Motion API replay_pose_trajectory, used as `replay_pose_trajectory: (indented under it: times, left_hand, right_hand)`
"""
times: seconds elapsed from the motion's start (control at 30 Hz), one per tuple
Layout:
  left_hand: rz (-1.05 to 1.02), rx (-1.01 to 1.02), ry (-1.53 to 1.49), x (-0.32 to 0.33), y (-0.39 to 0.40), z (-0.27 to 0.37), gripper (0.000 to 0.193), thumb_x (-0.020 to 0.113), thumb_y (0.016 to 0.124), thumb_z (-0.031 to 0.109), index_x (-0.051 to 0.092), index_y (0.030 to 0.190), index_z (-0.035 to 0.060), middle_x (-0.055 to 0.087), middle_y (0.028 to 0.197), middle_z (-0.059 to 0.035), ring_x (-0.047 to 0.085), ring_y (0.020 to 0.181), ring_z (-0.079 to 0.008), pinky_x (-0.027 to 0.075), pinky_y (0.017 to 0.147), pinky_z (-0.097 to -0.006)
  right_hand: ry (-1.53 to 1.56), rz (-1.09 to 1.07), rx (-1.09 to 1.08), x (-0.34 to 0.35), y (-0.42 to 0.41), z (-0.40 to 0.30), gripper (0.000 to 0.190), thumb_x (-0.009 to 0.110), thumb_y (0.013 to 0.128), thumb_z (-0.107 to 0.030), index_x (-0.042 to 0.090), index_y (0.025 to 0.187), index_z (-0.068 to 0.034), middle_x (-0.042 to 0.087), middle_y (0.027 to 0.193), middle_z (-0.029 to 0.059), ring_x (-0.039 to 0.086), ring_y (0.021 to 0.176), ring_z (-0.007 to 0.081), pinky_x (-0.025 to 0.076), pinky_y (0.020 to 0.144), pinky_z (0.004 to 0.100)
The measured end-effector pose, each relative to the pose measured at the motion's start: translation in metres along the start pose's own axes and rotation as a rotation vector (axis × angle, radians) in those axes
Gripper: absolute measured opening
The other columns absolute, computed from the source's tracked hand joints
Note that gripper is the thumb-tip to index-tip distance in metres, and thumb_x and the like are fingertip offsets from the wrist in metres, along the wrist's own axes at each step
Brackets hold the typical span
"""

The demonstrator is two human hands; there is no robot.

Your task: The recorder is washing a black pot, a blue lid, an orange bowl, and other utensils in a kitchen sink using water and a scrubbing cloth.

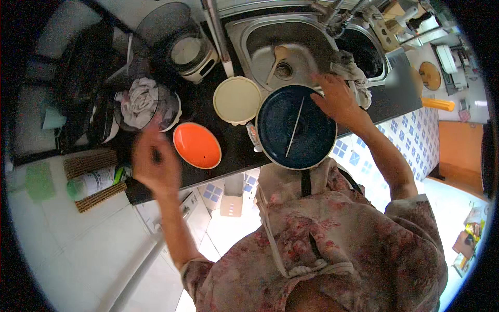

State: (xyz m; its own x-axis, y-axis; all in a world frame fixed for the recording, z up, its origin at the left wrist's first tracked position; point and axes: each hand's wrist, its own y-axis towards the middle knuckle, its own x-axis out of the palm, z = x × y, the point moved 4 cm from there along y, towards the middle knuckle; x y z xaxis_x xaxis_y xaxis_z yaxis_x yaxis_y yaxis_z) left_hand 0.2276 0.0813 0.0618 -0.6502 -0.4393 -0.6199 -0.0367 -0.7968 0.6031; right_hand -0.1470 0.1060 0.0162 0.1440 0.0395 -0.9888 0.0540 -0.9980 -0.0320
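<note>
My right hand [338, 100] lies with spread fingers at the right rim of a dark blue round pan or lid [280, 128], which has a thin pale stick [295, 126] across it. At the left, my blurred left hand [156, 156] is over the counter, just left of an orange oval dish or lid [197, 146]; whether its fingers hold anything cannot be told. Beyond it, a crumpled white cloth [140, 102] sits at a clear bowl or lid [167, 107]. A cream round lid [237, 100] lies between the orange piece and the blue one.
Behind is a steel sink [255, 50] with a wooden spoon [277, 58] in it. A rice cooker [195, 58] stands back left. A wet cloth [353, 78] hangs over the sink's divider. A cleaver-like blade [397, 84] with an orange handle [438, 104] lies at the right. A bottle [93, 181] rests far left.
</note>
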Motion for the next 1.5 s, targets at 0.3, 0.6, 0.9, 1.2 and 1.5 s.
replay_pose_trajectory:
  times: [0.3, 0.6, 0.9, 1.2, 1.5]
  left_hand:
    - [-0.686, -0.006, -0.183, 0.149, -0.071, 0.132, 0.032, 0.066, 0.076, 0.03, 0.063, 0.097, 0.0065, 0.066, 0.082, -0.0124, 0.064, 0.072, -0.0265, 0.051, 0.063, -0.0383]
    - [-0.932, -0.057, 0.034, 0.194, -0.105, 0.125, 0.021, 0.051, 0.082, 0.021, 0.062, 0.093, 0.0074, 0.064, 0.08, -0.0185, 0.063, 0.07, -0.0359, 0.049, 0.064, -0.049]
    - [-0.397, -0.545, -0.742, 0.106, -0.085, 0.076, 0.023, 0.045, 0.092, 0.014, 0.056, 0.109, 0.0016, 0.059, 0.066, -0.005, 0.053, 0.057, -0.0097, 0.044, 0.056, -0.0246]
    - [0.356, -0.812, -0.676, -0.066, -0.023, -0.075, 0.034, 0.046, 0.084, 0.0, 0.054, 0.117, -0.0025, 0.059, 0.082, -0.0043, 0.043, 0.053, -0.0043, 0.034, 0.044, -0.0186]
    - [0.257, -0.846, -0.719, -0.121, 0.016, -0.14, 0.036, 0.046, 0.086, 0.004, 0.048, 0.121, -0.0028, 0.061, 0.084, -0.0086, 0.05, 0.05, -0.0103, 0.032, 0.037, -0.0191]
  right_hand:
    - [0.416, -0.125, 0.309, 0.064, -0.057, 0.048, 0.042, 0.059, 0.082, -0.027, 0.051, 0.112, 0.0, 0.062, 0.089, 0.0237, 0.062, 0.085, 0.0351, 0.047, 0.074, 0.0434]
    - [0.533, -0.024, 0.35, 0.07, -0.052, 0.05, 0.028, 0.054, 0.086, -0.029, 0.059, 0.099, -0.005, 0.061, 0.087, 0.0218, 0.058, 0.082, 0.0406, 0.047, 0.071, 0.0466]
    - [0.44, 0.014, 0.227, 0.09, -0.063, 0.08, 0.03, 0.05, 0.089, -0.026, 0.059, 0.101, 0.0, 0.06, 0.081, 0.0227, 0.058, 0.075, 0.041, 0.045, 0.066, 0.0435]
    - [0.54, -0.063, 0.242, 0.086, -0.06, 0.101, 0.029, 0.049, 0.088, -0.024, 0.057, 0.099, 0.002, 0.059, 0.08, 0.0175, 0.055, 0.073, 0.0274, 0.041, 0.065, 0.0407]
    - [0.71, -0.095, 0.254, 0.055, -0.058, 0.069, 0.034, 0.044, 0.091, -0.025, 0.055, 0.108, 0.002, 0.06, 0.092, 0.014, 0.055, 0.085, 0.0217, 0.041, 0.077, 0.0363]
